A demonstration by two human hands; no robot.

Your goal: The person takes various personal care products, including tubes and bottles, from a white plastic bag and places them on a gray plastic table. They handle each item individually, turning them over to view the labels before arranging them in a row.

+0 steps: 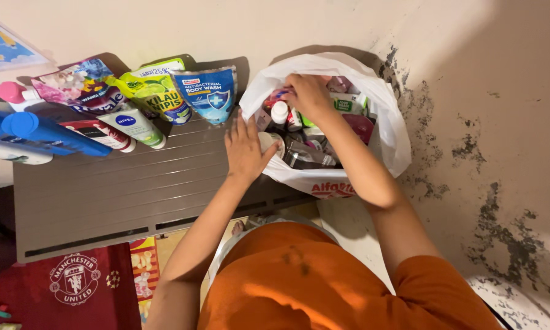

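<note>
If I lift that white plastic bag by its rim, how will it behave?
The white plastic bag looks thin and crumpled, so it would probably sag. It is packed with small bottles, so likely heavy, contents shifting. The left hand presses its edge; the right hand reaches inside.

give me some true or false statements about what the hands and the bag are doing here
1. The right hand reaches inside the white plastic bag. True.
2. The left hand holds a blue pouch. False: it rests at the bag's edge; the blue pouch stands apart against the wall.
3. The bag is empty. False: small bottles and packets fill it.
4. Refill pouches and tubes sit on the grey slatted shelf. True.
</note>
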